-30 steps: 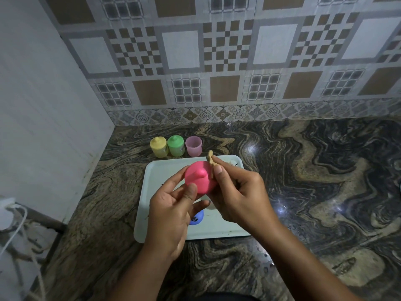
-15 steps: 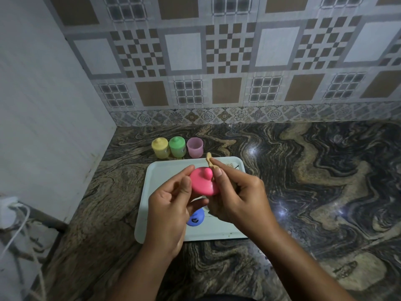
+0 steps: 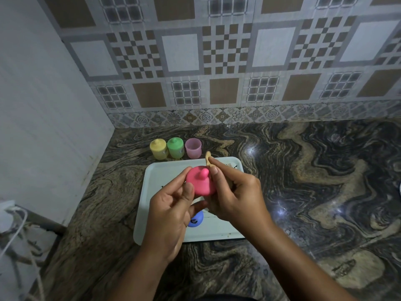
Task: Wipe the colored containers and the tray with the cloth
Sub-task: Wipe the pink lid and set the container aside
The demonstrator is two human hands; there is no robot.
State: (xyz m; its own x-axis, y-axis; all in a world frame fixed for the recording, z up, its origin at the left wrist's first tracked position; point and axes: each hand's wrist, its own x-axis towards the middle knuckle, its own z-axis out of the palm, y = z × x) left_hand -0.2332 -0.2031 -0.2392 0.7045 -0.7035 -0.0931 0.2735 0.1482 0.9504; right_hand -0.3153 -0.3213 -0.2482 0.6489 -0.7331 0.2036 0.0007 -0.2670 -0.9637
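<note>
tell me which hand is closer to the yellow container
Left. The left hand holds the pink lid above the tray, just in front and right of the yellow container; the right hand, pinching the cloth, sits farther right, past the lid.

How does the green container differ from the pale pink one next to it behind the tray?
The green container wears a knobbed lid; the pale pink container is open, lidless. Green is vivid and opaque; pink looks faint, perhaps translucent. Green sits mid-row beside the yellow container; pink ends the row. Both stand upright on the counter behind the tray, untouched.
</note>
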